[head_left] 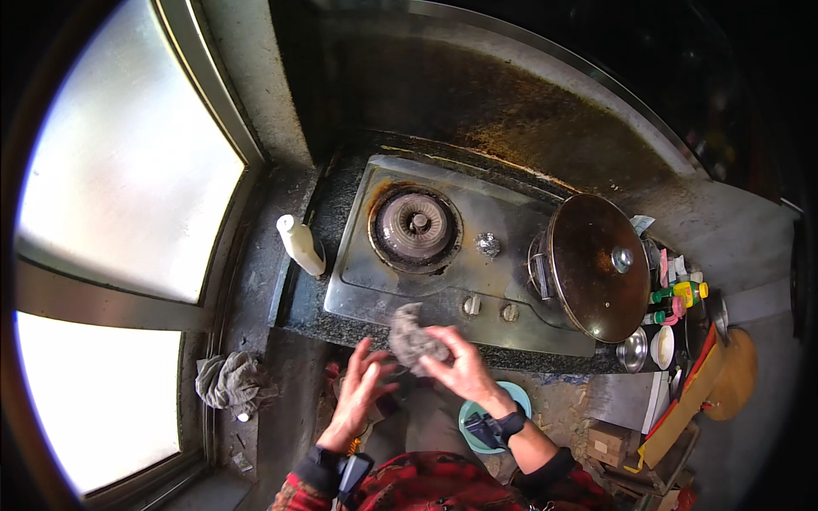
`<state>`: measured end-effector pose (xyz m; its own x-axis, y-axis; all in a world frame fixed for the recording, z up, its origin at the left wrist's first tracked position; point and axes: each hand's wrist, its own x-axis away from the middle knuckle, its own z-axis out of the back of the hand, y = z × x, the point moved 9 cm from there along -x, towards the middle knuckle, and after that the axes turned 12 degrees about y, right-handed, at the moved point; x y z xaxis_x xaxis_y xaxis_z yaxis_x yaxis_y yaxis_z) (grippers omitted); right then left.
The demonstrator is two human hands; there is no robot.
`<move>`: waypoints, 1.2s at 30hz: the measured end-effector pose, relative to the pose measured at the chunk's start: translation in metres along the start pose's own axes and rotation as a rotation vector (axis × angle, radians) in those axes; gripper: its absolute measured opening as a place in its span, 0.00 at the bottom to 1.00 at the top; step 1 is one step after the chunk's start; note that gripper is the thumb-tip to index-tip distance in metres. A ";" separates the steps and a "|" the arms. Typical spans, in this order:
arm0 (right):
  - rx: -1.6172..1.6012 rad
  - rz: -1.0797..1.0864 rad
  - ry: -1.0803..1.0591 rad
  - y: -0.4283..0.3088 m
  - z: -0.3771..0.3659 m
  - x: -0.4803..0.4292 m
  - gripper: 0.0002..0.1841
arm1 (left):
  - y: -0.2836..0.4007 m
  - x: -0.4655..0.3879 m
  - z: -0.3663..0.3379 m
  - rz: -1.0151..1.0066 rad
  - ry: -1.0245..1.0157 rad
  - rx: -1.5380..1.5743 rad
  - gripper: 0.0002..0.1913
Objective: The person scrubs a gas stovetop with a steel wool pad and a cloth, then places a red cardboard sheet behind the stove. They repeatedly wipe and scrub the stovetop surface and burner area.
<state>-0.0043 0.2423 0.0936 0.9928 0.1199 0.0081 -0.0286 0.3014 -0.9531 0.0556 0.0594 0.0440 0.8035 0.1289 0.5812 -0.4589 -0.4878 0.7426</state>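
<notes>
My right hand [461,365] grips a crumpled grey cloth [412,338] just in front of the stove's front edge. Left of the cloth, my left hand [363,386] hovers with its fingers apart and nothing in them. Beyond both hands lies a stained steel gas stove [390,295] set in a dark granite counter. Its left burner [418,223] is bare, with brown stains around the ring. A ball of steel wool [487,244] rests between the burner and a large lidded wok [597,271]. Two control knobs [471,305] sit near the front.
A white plastic bottle [301,246] stands left of the stove. Another grey cloth [233,381] lies bunched on the window sill. Below my right forearm is a turquoise basin [521,391]. Bottles [690,292], a metal bowl [632,350] and a white bowl [663,348] crowd the right end.
</notes>
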 end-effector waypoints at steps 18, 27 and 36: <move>0.740 0.157 0.390 0.115 0.086 -0.155 0.17 | 0.046 -0.122 -0.069 -0.891 0.364 -1.424 0.29; 0.653 0.262 0.108 0.097 0.037 -0.141 0.08 | 0.034 -0.094 -0.071 -0.902 0.252 -1.429 0.30; 0.459 0.300 0.053 0.072 -0.014 -0.139 0.05 | 0.045 -0.101 -0.033 -0.775 0.377 -1.328 0.30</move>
<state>-0.1427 0.2344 0.0200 0.9373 0.2199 -0.2704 -0.3477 0.6442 -0.6813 -0.0591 0.0532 0.0297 0.9473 0.2741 -0.1657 -0.1526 0.8411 0.5189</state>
